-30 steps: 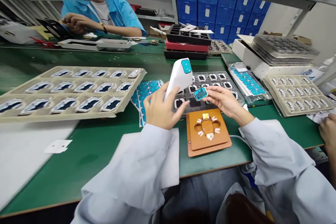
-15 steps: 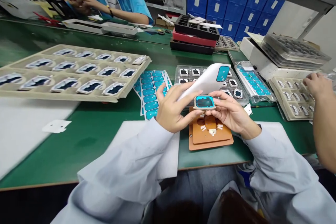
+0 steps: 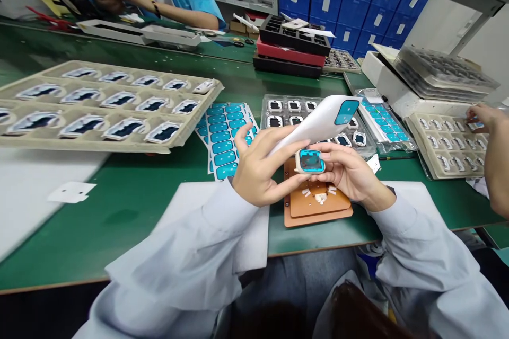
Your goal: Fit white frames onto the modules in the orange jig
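My left hand [image 3: 258, 167] pinches a curled white backing sheet [image 3: 314, 119] that carries one blue sticker [image 3: 347, 112] at its far end. Its thumb and a finger also reach the left side of a small watch case [image 3: 310, 161]. Fingers of my right hand [image 3: 347, 169] close around that case from the right. A blue adhesive border rims the dark opening of the case, which is tilted towards me. Below both hands lies an orange fixture plate [image 3: 296, 204] with small white pieces on it, partly hidden by my right hand.
On the left stands a large beige tray [image 3: 181, 140] of white-framed parts. Blue sticker sheets [image 3: 223, 140] lie beside it. A clear tray [image 3: 267, 107] of watch cases sits behind my hands. Another person's hand [image 3: 487, 116] is over a beige tray [image 3: 429, 169] at right.
The watch case has turned slightly in my fingers, and my right thumb now lies on its upper right edge. The co-worker's hand at right has moved farther right. The view has shifted slightly.
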{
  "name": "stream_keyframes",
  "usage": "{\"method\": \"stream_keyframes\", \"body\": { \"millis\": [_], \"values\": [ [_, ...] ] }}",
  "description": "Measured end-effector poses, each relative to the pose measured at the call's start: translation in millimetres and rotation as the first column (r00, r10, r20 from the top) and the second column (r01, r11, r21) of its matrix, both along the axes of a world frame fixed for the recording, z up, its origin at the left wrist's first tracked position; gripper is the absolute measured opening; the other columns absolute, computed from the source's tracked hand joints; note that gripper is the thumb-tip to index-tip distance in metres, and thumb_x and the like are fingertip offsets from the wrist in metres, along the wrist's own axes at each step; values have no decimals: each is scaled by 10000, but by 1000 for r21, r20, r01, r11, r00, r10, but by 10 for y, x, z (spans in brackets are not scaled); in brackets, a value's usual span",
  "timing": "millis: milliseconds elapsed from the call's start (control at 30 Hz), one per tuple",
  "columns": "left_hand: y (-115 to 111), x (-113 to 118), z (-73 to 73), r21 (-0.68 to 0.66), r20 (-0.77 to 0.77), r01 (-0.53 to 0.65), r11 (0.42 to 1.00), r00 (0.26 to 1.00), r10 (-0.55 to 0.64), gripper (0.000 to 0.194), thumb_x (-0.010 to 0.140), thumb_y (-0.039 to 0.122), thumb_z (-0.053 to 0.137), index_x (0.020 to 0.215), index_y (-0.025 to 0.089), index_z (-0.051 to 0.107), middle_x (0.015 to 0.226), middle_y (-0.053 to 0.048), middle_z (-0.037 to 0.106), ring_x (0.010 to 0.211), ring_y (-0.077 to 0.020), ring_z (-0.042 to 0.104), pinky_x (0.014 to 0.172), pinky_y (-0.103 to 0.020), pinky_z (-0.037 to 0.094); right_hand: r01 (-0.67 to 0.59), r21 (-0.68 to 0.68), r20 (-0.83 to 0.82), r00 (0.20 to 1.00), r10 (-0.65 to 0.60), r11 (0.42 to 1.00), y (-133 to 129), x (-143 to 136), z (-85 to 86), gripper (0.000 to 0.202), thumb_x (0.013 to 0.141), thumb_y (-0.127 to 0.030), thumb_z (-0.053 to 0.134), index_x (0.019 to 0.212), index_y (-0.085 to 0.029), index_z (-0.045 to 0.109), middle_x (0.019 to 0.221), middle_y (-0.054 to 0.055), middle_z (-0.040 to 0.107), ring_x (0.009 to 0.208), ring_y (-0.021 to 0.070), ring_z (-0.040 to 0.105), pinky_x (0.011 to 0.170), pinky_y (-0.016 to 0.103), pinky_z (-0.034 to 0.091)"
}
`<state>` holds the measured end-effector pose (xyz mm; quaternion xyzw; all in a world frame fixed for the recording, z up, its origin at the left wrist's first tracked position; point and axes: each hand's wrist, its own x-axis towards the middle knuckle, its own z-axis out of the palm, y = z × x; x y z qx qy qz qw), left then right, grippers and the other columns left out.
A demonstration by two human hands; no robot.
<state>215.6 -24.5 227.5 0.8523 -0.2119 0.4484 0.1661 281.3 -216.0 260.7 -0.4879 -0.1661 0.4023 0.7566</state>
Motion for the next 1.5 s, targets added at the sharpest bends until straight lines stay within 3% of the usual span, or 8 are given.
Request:
{"method": "stream_keyframes", "body": {
  "millis": [467,633,800,933,1067,1267,1400,1500],
  "values": [
    [11,24,18,41,127,67,997,989,-71,440,871,446,563,1278,281,594,1267,-92,642,1076,-276,625,1098,-506,191,5,46,65,998,-8,999,10,-26,-18,372,560,-142,896,889,-187,728,796,-32,736,620,77,690,566,123,596],
    [46,10,7,-11,88,-82,997,993,82,434,866,468,567,1257,288,620,1288,-83,635,1094,-291,610,1044,-492,277,143,6,209,968,-141,990,-37,117,-36,358,618,-263,877,946,-209,745,828,-22,738,656,93,693,633,181,618],
    [126,-3,15,-228,40,-358,906,926,376,405,940,392,441,1275,258,624,1353,-60,581,1157,-308,560,943,-458,379,382,-39,641,718,-270,923,20,413,-156,291,795,-288,713,1083,-252,733,1107,7,724,868,155,714,876,352,612],
    [162,27,-6,-246,93,-409,879,892,441,410,927,345,482,1320,310,596,1375,-62,574,1186,-323,530,978,-494,318,415,-138,919,393,-40,899,155,514,-207,343,872,-199,575,1181,-273,705,1239,8,682,1132,219,655,1068,443,484],
    [157,72,-44,-167,95,-382,909,911,401,407,906,314,533,1308,327,598,1354,-65,603,1168,-327,540,945,-493,287,364,-165,968,236,81,917,170,502,-226,321,909,-206,512,1157,-248,711,1238,33,683,1189,223,625,1069,444,468],
    [140,91,-47,-85,118,-304,949,943,312,358,887,274,562,1236,299,635,1261,-78,664,1110,-307,581,943,-484,275,469,124,979,85,-185,875,40,483,-183,194,899,-245,550,1020,-232,701,1168,74,691,1103,224,632,950,412,521],
    [128,84,-26,28,121,-197,980,974,192,316,860,277,599,1164,331,664,1155,-32,720,1059,-288,609,990,-499,232,507,227,933,131,-334,832,-56,477,-113,410,845,-365,670,1236,-280,582,1337,73,567,1063,223,600,851,356,534],
    [119,78,-20,86,144,-160,983,979,146,313,847,289,616,1153,330,671,1117,-27,737,1030,-283,620,992,-505,230,475,203,928,186,-323,856,-126,488,-118,379,837,-399,685,1191,-285,610,1189,55,633,889,194,603,823,347,520]
  ]
}}
